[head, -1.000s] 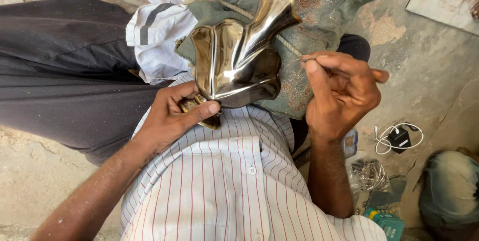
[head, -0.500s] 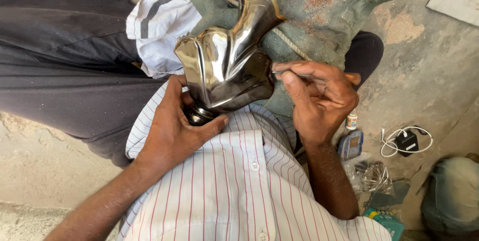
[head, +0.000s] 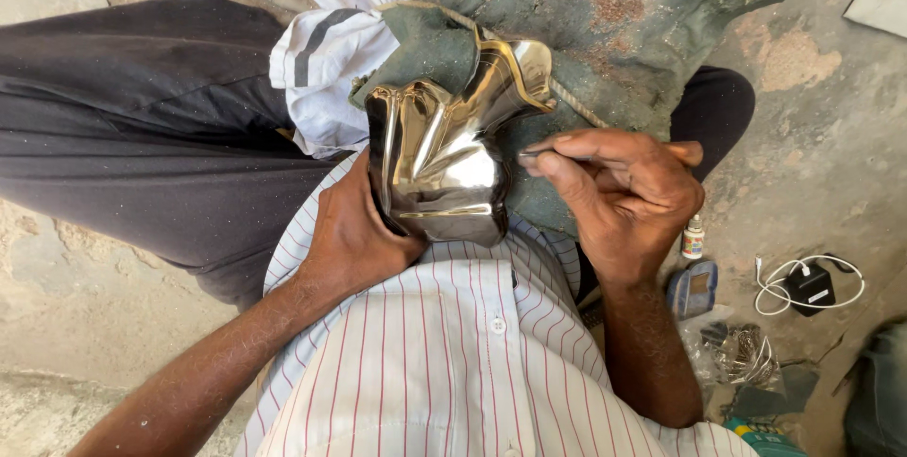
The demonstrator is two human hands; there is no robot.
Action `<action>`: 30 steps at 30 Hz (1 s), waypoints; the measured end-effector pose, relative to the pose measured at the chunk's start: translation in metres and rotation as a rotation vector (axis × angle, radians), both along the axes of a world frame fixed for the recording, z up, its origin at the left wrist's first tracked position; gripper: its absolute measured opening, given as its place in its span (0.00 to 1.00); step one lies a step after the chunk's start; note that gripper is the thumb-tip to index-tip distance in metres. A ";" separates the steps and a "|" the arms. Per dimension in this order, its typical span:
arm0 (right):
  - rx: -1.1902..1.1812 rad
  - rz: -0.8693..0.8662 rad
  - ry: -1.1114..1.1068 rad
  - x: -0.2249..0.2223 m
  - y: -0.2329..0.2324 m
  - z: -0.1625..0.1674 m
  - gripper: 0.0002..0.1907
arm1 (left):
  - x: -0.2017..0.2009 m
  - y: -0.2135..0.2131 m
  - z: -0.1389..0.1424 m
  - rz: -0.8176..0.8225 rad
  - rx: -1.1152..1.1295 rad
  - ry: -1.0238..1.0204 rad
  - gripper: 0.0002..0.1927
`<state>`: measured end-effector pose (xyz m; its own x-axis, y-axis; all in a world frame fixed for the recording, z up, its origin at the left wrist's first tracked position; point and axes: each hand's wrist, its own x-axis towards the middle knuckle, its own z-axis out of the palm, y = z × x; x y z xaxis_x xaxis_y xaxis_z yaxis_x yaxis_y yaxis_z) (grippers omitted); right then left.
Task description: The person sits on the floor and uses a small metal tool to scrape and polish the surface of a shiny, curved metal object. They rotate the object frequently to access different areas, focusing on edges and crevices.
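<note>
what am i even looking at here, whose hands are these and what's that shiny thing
There is no machine here. The picture comes from a camera worn on a person's head, looking straight down at their own lap, so the striped shirt at the bottom is the wearer's.

The left hand grips the lower edge of a shiny metal piece, a polished, folded shape that mirrors the light. The right hand pinches a thin tool whose tip touches the right side of the metal.

The metal rests against a worn green cloth spread over the lap, with a white striped cloth beside it.

On the bare ground to the right lie a small bottle, a small blue device and a black charger with a white cable.
</note>
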<state>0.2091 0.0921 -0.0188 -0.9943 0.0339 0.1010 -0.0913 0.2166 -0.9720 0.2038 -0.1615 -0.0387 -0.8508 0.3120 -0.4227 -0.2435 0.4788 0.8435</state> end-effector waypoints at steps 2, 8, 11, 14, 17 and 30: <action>-0.083 0.017 -0.015 0.002 -0.002 0.000 0.09 | 0.001 -0.001 -0.002 0.011 -0.015 -0.015 0.33; -0.028 0.066 -0.058 -0.007 -0.002 0.006 0.08 | 0.002 0.000 -0.002 0.051 -0.033 -0.022 0.31; 0.071 0.084 -0.043 -0.017 -0.002 0.011 0.07 | -0.001 0.000 -0.001 0.055 -0.022 -0.011 0.32; 0.107 0.105 -0.007 -0.025 -0.003 0.015 0.06 | -0.003 0.000 -0.001 0.045 -0.048 -0.039 0.36; 0.143 0.088 -0.025 -0.025 -0.004 0.018 0.06 | -0.003 0.000 -0.001 0.028 -0.083 -0.061 0.38; 0.186 0.114 0.007 -0.032 -0.003 0.019 0.08 | -0.001 0.000 -0.003 0.004 -0.131 -0.038 0.38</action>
